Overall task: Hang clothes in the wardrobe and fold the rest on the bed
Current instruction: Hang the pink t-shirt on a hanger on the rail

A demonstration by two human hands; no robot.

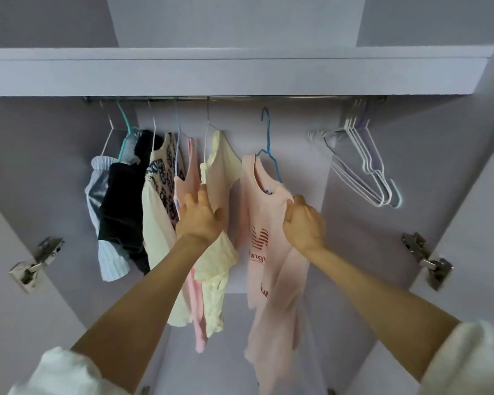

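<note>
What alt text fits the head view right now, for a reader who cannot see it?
The right hand grips a pink printed T-shirt on a blue hanger whose hook sits below the wardrobe rail, while the left hand presses open against a pale yellow garment. More clothes hang to the left; empty white hangers hang on the right.

The shelf (240, 72) hides the rail and most hanger hooks — the pink T-shirt (264, 223) blurs toward its hem.

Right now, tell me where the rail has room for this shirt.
Free: the rail between the pink shirt, on its blue hanger, and the empty hangers at right. Narrower gap between shirt and yellow top. Crowded from the yellow top leftward.
</note>
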